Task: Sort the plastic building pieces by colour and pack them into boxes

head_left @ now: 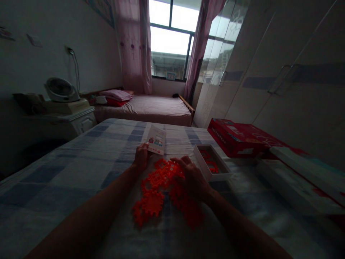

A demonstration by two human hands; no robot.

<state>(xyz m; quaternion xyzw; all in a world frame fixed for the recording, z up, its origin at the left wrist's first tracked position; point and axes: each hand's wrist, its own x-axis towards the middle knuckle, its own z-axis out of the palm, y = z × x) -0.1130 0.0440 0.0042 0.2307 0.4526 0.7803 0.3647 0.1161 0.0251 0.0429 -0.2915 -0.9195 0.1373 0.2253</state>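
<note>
My left hand (pixel 141 157) is closed on the lower left edge of a white printed booklet (pixel 155 141), which leans up from the checked bedspread. My right hand (pixel 192 177) curls over the far right end of a pile of orange plastic gear pieces (pixel 156 177), its fingers and thumb around one of them. A solid toothed orange piece (pixel 153 202) lies at the near end of the pile, and more orange pieces (pixel 184 203) lie blurred below my right hand. Just right of that hand stands an open white box (pixel 198 158) with a few orange-red pieces inside.
A red box (pixel 233 138) lies at the back right of the bed, with a white tray-like box (pixel 291 183) nearer me. Beyond are a second bed (pixel 159 108), a window and wardrobe doors. A fan (pixel 60 88) stands on the left cabinet.
</note>
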